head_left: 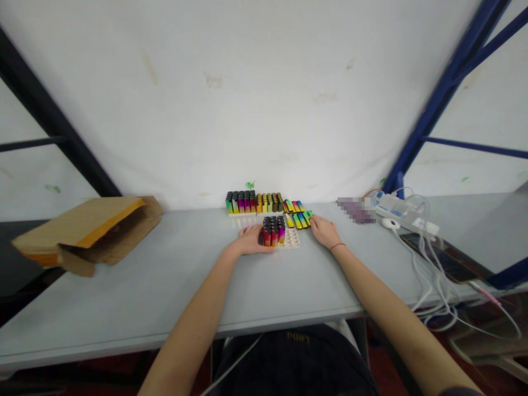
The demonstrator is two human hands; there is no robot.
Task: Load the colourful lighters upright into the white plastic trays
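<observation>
In the head view my left hand (248, 240) curls round the left side of a white lighter tray (292, 238), thumb at its front edge. Several lighters (273, 233) in red, purple and yellow, with black tops, stand upright in the tray's left part; the holes on its right hold nothing. My right hand (324, 231) is at the right end of several loose lighters (300, 220) in green, yellow and blue, lying flat. Its fingers are closed on a green lighter (309, 214), which they partly cover.
Behind stand two more groups of upright lighters, one pink and purple (241, 203), one yellow (269, 203). An open cardboard box (99, 225) lies at left. On the right are a power strip (406, 213), white cables (433, 280) and a dark phone (447, 258). A wall rises behind the table.
</observation>
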